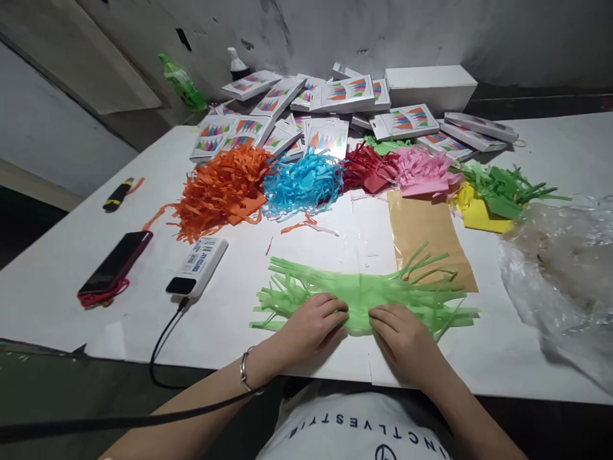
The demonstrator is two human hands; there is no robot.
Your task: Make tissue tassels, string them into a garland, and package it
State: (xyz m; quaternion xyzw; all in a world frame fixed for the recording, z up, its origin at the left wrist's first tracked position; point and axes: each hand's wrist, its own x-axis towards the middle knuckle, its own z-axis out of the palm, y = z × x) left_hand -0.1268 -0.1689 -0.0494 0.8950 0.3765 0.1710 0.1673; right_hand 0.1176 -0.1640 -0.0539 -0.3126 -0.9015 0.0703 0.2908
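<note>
Light green tissue paper (364,291), thin and faintly see-through, cut into long narrow fringe strips splaying to both sides of an uncut middle band (some strips lying across a tan sheet (428,233)), flat on the white table (57,275) near the front edge. Left hand (313,322) and right hand (400,332) side by side on that middle band, knuckles up, fingers curled and pressing down on the paper, fingertips almost meeting. Behind: orange (220,188), blue (304,182), red (366,167) and pink (421,169) fringe heaps in a row.
</note>
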